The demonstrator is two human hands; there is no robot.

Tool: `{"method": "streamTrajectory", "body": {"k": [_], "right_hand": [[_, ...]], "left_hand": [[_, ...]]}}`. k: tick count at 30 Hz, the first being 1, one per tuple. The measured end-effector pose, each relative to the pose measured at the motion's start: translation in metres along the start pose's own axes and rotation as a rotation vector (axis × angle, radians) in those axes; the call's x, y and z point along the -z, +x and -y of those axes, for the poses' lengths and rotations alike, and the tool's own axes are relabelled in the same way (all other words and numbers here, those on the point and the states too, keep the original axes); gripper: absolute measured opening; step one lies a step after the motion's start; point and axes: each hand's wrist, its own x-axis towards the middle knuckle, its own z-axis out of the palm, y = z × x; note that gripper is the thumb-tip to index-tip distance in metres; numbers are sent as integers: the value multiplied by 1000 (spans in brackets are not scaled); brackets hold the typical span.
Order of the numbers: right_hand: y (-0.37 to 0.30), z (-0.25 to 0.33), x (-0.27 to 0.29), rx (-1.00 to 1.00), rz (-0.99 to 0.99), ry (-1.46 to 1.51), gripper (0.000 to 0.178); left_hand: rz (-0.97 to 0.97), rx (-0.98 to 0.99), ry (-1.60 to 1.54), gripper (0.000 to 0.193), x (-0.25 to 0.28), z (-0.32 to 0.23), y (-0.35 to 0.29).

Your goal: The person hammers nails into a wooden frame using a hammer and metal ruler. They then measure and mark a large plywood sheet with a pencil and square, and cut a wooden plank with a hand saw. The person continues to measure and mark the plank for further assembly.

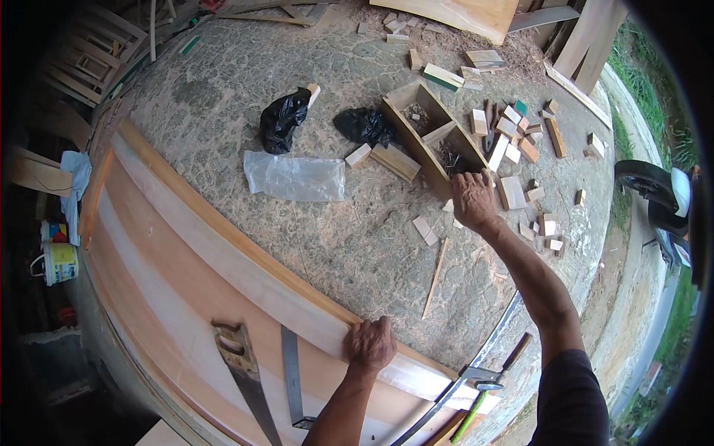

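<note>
My left hand (370,343) rests on the edge of a long wooden panel (193,267), fingers curled over its raised strip. My right hand (471,198) reaches out to the near compartment of a two-part wooden box (416,111) that holds nails, its fingers dipped at the box's edge. Whether it holds anything I cannot tell. A handsaw (242,368) and a metal square (292,375) lie on the panel to the left of my left hand.
Several small wood offcuts (520,149) lie scattered right of the box. Two black plastic bags (282,119) and a clear bag (294,177) lie on the stone floor. A bar clamp (476,372) grips the panel's right end. Paint cans (58,260) stand at left.
</note>
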Motion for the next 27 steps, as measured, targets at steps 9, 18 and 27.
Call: {"method": "streamTrajectory", "body": {"k": [9, 18, 27], "right_hand": [[-19, -39, 6, -175, 46, 350, 28], [22, -40, -49, -110, 284, 26, 24], [-3, -46, -21, -83, 51, 342, 16]], "left_hand": [[-5, 20, -22, 13, -4, -4, 2], [-10, 48, -4, 11, 6, -5, 2], [-27, 34, -21, 9, -1, -2, 1]]}}
